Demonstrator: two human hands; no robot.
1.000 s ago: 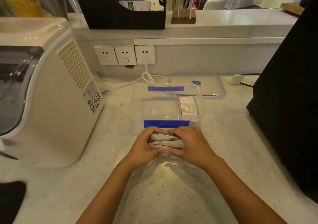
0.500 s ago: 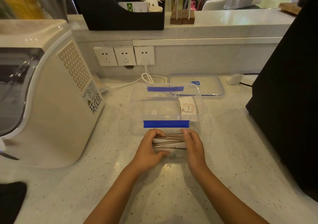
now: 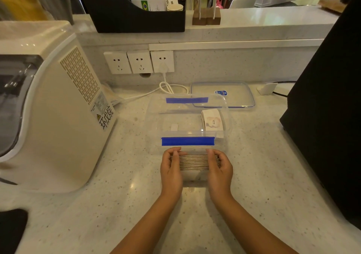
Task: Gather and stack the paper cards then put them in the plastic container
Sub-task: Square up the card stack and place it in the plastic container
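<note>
A stack of paper cards (image 3: pixel 193 162) stands on edge on the counter, its brown edges facing up. My left hand (image 3: pixel 172 167) presses its left end and my right hand (image 3: pixel 220 169) presses its right end, so both grip the stack between them. Just beyond the stack sits the clear plastic container (image 3: pixel 156 115) with blue clips on its near and far rims. Inside it, at the right, lie a few white cards (image 3: pixel 212 120) with a "love" print.
The container's clear lid (image 3: pixel 240 95) lies flat behind it. A cream appliance (image 3: pixel 48 105) stands to the left, a large black machine (image 3: pixel 330 105) to the right. Wall sockets (image 3: pixel 139 61) with a white cable (image 3: pixel 166 87) are at the back.
The hands have slid from covering the top of the stack to its two ends. The cards now stand squared up with their edges showing.
</note>
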